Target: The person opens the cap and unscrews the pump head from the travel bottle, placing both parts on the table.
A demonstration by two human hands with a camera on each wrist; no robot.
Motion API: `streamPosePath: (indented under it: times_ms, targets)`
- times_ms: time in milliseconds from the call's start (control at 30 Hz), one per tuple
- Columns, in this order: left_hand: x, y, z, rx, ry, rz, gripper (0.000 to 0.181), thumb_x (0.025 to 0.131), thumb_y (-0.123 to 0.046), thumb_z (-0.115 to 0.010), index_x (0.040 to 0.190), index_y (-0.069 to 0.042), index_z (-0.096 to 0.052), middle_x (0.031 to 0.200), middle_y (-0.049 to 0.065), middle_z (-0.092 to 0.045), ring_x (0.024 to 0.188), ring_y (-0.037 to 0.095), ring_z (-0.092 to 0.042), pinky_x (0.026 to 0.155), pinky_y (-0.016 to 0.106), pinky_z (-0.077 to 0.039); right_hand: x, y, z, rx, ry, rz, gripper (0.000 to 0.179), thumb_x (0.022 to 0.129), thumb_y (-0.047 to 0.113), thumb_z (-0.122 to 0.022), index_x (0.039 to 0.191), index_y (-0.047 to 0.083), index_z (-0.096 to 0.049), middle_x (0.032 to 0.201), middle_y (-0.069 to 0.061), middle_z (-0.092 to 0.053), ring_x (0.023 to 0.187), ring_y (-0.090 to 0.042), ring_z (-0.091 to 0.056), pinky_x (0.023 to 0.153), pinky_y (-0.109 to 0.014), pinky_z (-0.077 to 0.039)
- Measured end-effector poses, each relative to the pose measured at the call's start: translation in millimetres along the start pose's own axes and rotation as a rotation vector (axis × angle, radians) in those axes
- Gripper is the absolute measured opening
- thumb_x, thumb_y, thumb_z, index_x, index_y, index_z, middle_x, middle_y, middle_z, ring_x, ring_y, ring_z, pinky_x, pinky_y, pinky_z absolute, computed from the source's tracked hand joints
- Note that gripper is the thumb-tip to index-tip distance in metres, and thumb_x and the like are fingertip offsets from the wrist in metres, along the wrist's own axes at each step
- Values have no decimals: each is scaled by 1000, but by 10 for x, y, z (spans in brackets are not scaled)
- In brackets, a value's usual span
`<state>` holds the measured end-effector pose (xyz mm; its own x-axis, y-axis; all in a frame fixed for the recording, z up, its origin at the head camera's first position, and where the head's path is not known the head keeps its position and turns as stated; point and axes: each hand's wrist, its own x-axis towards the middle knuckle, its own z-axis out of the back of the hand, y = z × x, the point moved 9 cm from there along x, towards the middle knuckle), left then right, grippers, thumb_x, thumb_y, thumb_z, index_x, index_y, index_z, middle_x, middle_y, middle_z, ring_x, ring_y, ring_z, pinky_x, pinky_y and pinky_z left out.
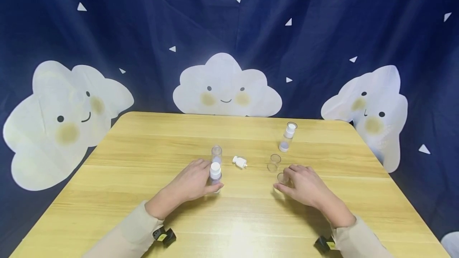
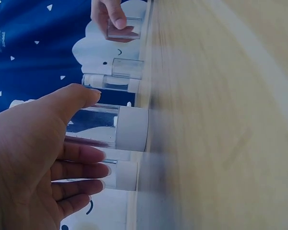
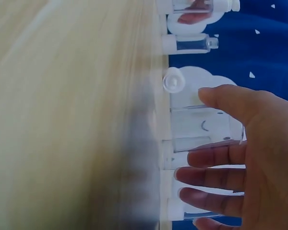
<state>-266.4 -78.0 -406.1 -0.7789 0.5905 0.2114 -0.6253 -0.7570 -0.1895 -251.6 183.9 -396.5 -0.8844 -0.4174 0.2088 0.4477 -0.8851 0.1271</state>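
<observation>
Head view: left hand has thumb and fingers spread around the pump bottle, upright about mid-desk. Left wrist view shows no firm pinch; can't tell if skin touches the wall. Right hand same story: thumb and fingers parted around the near clear cap, standing toward the desk's right edge. Contact unclear there too.

Risks, my read:
- Pumpless bottle stands just behind the pump bottle, on its far-edge side. Left fingers are close by; a sweep toward the far edge could tip it, and its neck is uncovered.
- Pump bottle is tall and slim. If the thumb pushes before the fingers meet it, likely topple.
- Near cap looks light and smooth. Uneven squeeze could skid or flip it. See-through wall makes its edge easy to misjudge.
- Far cap is right beside it; overreach by the right fingers could knock it.
- Loose pump head lies on its side between the hands. A careless brush could roll it.
- Far bottle, toward the far right corner, is well apart from both hands. Low risk.
</observation>
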Motion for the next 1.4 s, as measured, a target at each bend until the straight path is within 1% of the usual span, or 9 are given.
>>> streamPosePath:
  times_ms: [200,400,567,767,933,1033,1133,1233,1400]
  targets:
    - [0,-6,11,-13,-8,-3,61,88,-55,-65,123,-5,-55,111,8,-62,107,27,-58,101,44,-43,-11,-31,-50,-5,50,-14,36,86,53,-68,75,23,-51,75,12,-47,75,-15,-52,74,-46,-44]
    - [-10,-16,22,-15,-17,-9,61,88,-54,-65,123,-5,-55,109,8,-62,104,26,-58,98,44,-45,-14,-56,-96,-6,85,-31,36,87,54,-66,75,23,-50,74,11,-46,72,-14,-50,74,-48,-44]
    - [-21,-11,25,-8,-24,-12,61,88,-54,-64,123,-5,-55,109,7,-62,103,25,-58,97,43,-45,-11,-82,-119,2,96,-51,37,87,56,-65,77,24,-51,76,12,-47,75,-15,-53,76,-50,-45]
    - [-25,-7,14,3,-24,-16,60,89,-54,-64,121,-5,-56,108,7,-62,104,25,-58,96,43,-46,-23,-96,-104,17,98,-47,45,83,68,-60,81,23,-57,80,13,-52,79,-16,-55,77,-48,-46]
    - [-21,-19,10,9,-24,-26,54,89,-54,-64,113,-6,-59,105,6,-63,100,24,-59,95,42,-47,-36,-88,10,40,64,-48,56,80,72,-60,94,17,-65,92,7,-62,89,-23,-61,82,-51,-47]
    - [-21,-25,2,15,-23,-32,52,89,-54,-65,110,-7,-60,103,5,-63,97,22,-58,95,42,-47,-38,-60,96,61,29,-49,60,80,69,-63,102,14,-66,101,2,-65,97,-29,-62,87,-54,-45]
    - [-21,-28,-10,16,-21,-35,51,89,-54,-64,109,-8,-60,101,4,-63,95,21,-58,95,41,-47,-34,-12,165,68,-9,-41,61,81,67,-64,107,13,-66,105,1,-66,101,-30,-62,91,-54,-45]
    - [-19,-22,-21,14,-15,-33,51,89,-55,-64,110,-8,-60,102,4,-63,95,20,-57,97,41,-46,-11,79,232,66,-53,4,61,82,66,-64,110,12,-66,107,1,-66,101,-28,-62,90,-51,-46]
    - [-15,-8,-19,4,-9,-22,52,89,-53,-65,111,-7,-60,104,6,-64,95,21,-57,98,41,-45,78,313,312,73,-113,136,60,83,64,-65,112,11,-65,107,2,-65,100,-24,-62,88,-45,-50]
